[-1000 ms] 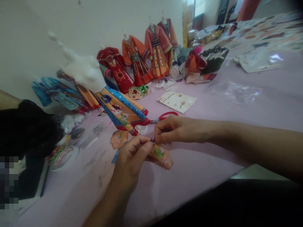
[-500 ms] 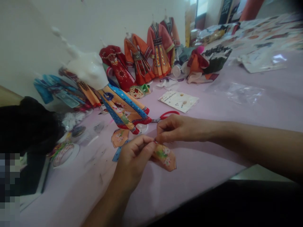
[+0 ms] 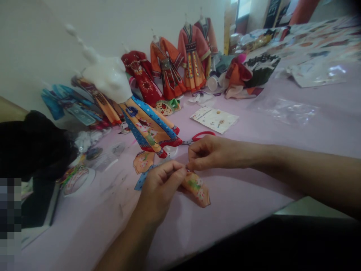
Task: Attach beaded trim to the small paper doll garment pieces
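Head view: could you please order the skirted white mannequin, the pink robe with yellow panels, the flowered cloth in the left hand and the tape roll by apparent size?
Skirted white mannequin
Pink robe
Unranked: flowered cloth and tape roll look alike; the left hand partly hides the cloth.

Light dim, hazy; window [image 3: 244,8] bright far beyond the fingers [image 3: 194,164]. Bag [image 3: 316,74] glares to their right. Soft shadow on table [image 3: 225,210] beneath. Fingertip detail blurred.

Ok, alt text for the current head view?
Left hand pinches a peach floral fabric piece over a pink table, right hand at its upper edge. Behind are red-handled scissors, a white mannequin in a peach-and-blue skirt, and small robes near the wall.
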The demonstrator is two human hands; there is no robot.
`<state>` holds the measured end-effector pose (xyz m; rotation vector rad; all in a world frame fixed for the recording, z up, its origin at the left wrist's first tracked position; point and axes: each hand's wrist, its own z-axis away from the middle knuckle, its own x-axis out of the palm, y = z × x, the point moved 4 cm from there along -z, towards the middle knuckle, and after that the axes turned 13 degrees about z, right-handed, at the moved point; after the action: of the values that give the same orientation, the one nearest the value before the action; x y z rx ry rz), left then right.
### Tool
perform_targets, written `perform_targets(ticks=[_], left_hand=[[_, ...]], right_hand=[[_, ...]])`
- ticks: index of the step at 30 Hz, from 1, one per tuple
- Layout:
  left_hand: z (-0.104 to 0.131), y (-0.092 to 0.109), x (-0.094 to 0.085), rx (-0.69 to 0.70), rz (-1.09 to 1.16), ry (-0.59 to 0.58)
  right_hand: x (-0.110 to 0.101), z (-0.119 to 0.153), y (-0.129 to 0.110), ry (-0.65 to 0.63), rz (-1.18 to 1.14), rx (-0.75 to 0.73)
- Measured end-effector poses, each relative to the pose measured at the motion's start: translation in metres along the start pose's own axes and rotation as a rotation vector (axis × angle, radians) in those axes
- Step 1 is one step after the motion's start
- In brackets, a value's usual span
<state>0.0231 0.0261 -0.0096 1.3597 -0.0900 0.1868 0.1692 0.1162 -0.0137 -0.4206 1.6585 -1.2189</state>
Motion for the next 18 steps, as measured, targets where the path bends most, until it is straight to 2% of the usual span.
perform_targets(ticks=[12, 18], left_hand=[[-0.006, -0.010, -0.006, 0.007, -0.026, -0.074], [-0.003, -0.002, -0.004, 0.030, -0.020, -0.027]], right_hand=[[0.001, 0.006, -0.013, 0.116, 0.232, 0.005], [0.000, 0.003, -0.010, 0.016, 0.140, -0.016]])
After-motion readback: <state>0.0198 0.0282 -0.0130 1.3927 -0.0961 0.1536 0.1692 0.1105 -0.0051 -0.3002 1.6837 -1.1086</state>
